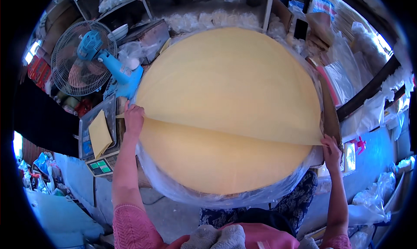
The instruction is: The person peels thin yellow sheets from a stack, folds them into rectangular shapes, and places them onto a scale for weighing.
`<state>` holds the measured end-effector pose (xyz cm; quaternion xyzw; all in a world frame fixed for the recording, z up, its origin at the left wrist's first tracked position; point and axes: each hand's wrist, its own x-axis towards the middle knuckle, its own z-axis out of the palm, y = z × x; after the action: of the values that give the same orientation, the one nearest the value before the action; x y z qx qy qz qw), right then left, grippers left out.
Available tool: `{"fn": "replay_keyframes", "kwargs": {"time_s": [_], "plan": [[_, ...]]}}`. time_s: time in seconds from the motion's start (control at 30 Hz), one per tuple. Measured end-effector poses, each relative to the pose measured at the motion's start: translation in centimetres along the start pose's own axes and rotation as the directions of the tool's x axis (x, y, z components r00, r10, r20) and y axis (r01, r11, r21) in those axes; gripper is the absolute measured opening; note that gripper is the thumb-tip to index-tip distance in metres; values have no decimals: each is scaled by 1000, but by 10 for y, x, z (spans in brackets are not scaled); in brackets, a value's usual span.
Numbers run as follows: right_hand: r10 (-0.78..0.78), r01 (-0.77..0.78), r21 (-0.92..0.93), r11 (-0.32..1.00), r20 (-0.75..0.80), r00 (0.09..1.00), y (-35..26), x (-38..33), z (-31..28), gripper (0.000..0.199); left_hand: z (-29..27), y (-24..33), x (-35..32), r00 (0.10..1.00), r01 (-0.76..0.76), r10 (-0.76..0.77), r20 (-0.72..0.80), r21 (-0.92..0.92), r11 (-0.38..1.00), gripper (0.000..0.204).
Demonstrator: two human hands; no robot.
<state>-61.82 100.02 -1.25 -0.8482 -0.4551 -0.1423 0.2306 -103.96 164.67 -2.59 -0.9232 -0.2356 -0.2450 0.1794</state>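
Observation:
A large, thin, round yellow sheet (230, 84) covers the round table in front of me. Its near edge is lifted into a nearly straight line from one side to the other, and more yellow sheet (208, 162) shows beneath it. My left hand (134, 118) pinches that edge at the left rim, beside the scale. At the right rim my right hand (332, 150) grips the other end of the same edge. Clear plastic film (173, 189) hangs out around the near rim, under the yellow layers.
A digital scale (100, 166) stands at the left with a folded yellow sheet (100, 134) on it. Behind it is a blue fan (93, 53). Far right lie a dark phone (300, 29) and clear plastic bags (341, 82). Plastic-wrapped bundles (208, 21) line the back.

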Motion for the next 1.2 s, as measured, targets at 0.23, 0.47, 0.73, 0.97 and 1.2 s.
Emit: {"fn": "replay_keyframes", "kwargs": {"time_s": [0.23,0.47,0.73,0.97,1.2], "plan": [[526,-481,568,668,97,845,19,-56,-23,9,-5,-5,2,996,-39,55,70,-220,975,21],[697,-557,620,552,24,717,38,-125,-4,10,1,-19,23,947,-65,113,301,-165,984,18],[710,-441,714,544,-112,695,29,-112,49,18,80,-3,37,863,-74,-29,504,183,980,15],[747,-621,474,625,-132,651,23,-99,61,26,62,74,39,914,345,-345,213,38,938,42],[771,-743,212,635,-112,627,-3,-71,45,37,19,216,6,906,185,-70,418,-242,953,68]]}}
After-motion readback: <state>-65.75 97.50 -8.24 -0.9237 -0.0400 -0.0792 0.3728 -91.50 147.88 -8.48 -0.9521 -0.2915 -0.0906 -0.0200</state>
